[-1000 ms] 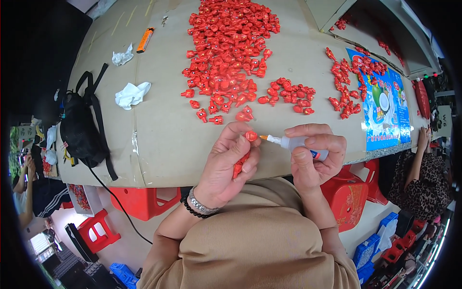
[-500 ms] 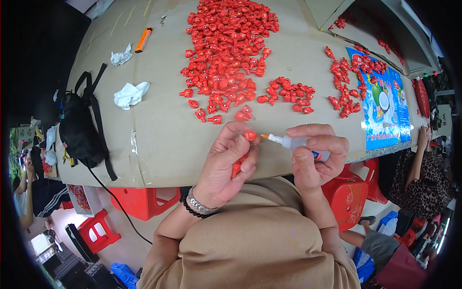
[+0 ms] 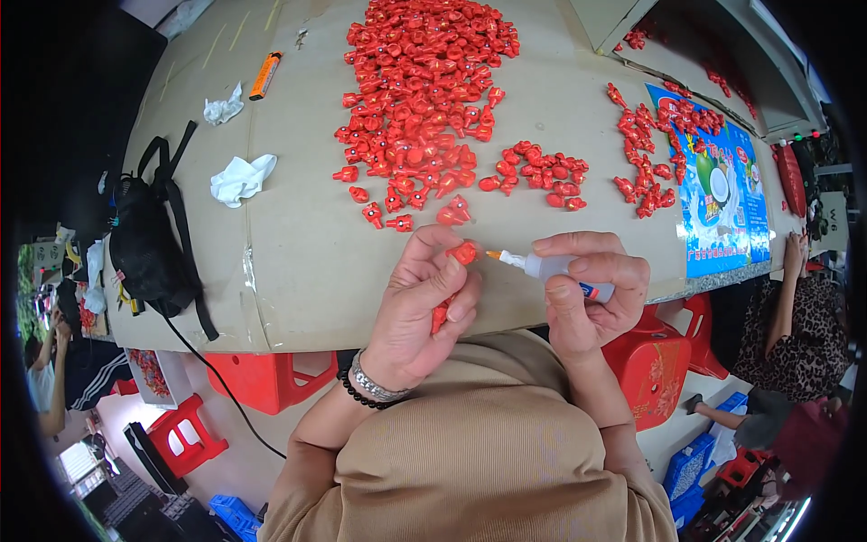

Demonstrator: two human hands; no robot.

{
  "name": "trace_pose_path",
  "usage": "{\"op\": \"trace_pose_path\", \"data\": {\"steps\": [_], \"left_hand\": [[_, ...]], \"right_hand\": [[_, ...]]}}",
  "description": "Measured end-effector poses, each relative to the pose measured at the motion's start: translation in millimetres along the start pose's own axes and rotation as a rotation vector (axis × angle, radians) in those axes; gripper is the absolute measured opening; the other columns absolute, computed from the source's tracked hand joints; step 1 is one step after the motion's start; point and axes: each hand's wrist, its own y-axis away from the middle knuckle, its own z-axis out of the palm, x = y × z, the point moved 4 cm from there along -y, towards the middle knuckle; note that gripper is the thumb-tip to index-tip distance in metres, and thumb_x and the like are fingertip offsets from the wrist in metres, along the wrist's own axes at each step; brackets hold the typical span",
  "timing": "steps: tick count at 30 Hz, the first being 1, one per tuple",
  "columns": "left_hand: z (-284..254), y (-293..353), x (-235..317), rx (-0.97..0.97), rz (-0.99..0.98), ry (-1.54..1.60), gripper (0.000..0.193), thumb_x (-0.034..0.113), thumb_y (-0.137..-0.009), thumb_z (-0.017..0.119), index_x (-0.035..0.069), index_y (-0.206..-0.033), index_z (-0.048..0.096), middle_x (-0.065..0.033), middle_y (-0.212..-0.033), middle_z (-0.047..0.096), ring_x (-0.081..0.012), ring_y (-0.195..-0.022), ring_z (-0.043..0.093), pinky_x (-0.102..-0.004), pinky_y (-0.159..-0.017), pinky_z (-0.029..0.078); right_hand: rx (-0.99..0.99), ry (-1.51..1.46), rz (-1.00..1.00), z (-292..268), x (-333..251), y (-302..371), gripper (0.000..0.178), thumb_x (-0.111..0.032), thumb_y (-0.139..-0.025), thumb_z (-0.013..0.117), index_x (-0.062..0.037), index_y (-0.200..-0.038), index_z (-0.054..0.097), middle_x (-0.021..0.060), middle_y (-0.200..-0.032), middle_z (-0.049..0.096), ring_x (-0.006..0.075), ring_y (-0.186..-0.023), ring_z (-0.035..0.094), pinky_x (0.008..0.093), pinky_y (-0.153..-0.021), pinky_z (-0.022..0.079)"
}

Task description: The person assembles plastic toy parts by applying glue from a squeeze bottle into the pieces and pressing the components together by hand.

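Observation:
Between thumb and forefinger, my left hand [image 3: 411, 312] pinches a small red figure part [image 3: 464, 252]. A second red piece [image 3: 440, 316] is tucked under its curled lower fingers. My right hand [image 3: 601, 294] grips a small translucent glue bottle [image 3: 545, 266], held sideways. Its orange-tipped nozzle points left, right at the pinched part; whether it touches cannot be made out. Just beyond my fingers lies a single red piece [image 3: 453, 211]. Behind it spreads a large heap of red figure pieces [image 3: 424, 81], with a smaller group [image 3: 564, 169] to its right.
More red pieces [image 3: 643, 185] lie at the right, some on a blue poster [image 3: 704, 239]. A grey shelf box [image 3: 623, 23] stands at the far right. On the left are a black bag [image 3: 149, 239], crumpled tissues [image 3: 242, 181] and an orange packet [image 3: 265, 76]. Red stools [image 3: 257, 379] flank me.
Both hands keep nearly the same pose, with the nozzle still beside the red part. The view has shifted slightly. A person in dark red at the lower right has moved farther off.

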Motion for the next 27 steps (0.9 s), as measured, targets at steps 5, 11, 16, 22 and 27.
{"op": "trace_pose_path", "data": {"steps": [5,11,16,22,27], "left_hand": [[-1.2,-0.3,0.3,0.018,0.006,0.006,0.015,0.01,-0.093,0.053,0.012,-0.108,0.05,-0.003,-0.102,0.061,-0.0076,-0.054,0.041,-0.0188,-0.041,0.028],[-1.2,-0.9,0.6,0.017,-0.012,0.026,0.016,0.011,-0.094,0.053,0.013,-0.109,0.05,-0.0042,-0.104,0.059,-0.0078,-0.055,0.041,-0.0184,-0.042,0.028],[-4.1,-0.3,-0.8,-0.015,-0.055,0.076,0.016,0.014,-0.094,0.054,0.014,-0.11,0.051,-0.0038,-0.103,0.059,-0.0078,-0.056,0.042,-0.018,-0.042,0.028],[-3.6,-0.1,-1.3,-0.029,-0.087,0.08,0.016,0.016,-0.094,0.054,0.014,-0.109,0.052,-0.0036,-0.101,0.059,-0.0077,-0.056,0.042,-0.0175,-0.042,0.028],[-4.1,-1.1,-1.7,-0.05,-0.067,0.108,0.017,0.013,-0.095,0.051,0.011,-0.112,0.047,-0.007,-0.104,0.059,-0.0076,-0.054,0.038,-0.017,-0.038,0.026]], "right_hand": [[-0.009,-0.008,-0.048,0.0,-0.2,1.0,0.024,-0.001,-0.08,0.067,-0.0029,-0.094,0.048,0.0192,-0.088,0.065,0.017,-0.072,0.06,0.0256,-0.061,0.048],[0.084,-0.149,0.093,-0.5,1.4,1.8,0.021,-0.005,-0.084,0.063,-0.0045,-0.094,0.045,0.0191,-0.091,0.063,0.0124,-0.064,0.055,0.0229,-0.056,0.046],[0.177,-0.33,0.275,1.0,16.0,1.9,0.017,-0.011,-0.09,0.058,-0.0065,-0.096,0.042,0.0206,-0.092,0.06,0.0068,-0.044,0.039,0.0174,-0.041,0.034],[0.222,-0.489,0.447,1.8,29.8,6.1,0.015,-0.012,-0.091,0.057,-0.008,-0.098,0.044,0.0191,-0.09,0.061,0.0066,-0.044,0.038,0.0173,-0.041,0.032],[0.206,-0.493,0.445,2.4,31.1,6.2,0.015,-0.013,-0.091,0.058,-0.0079,-0.097,0.045,0.0185,-0.09,0.061,0.0065,-0.045,0.038,0.017,-0.041,0.032]]}}
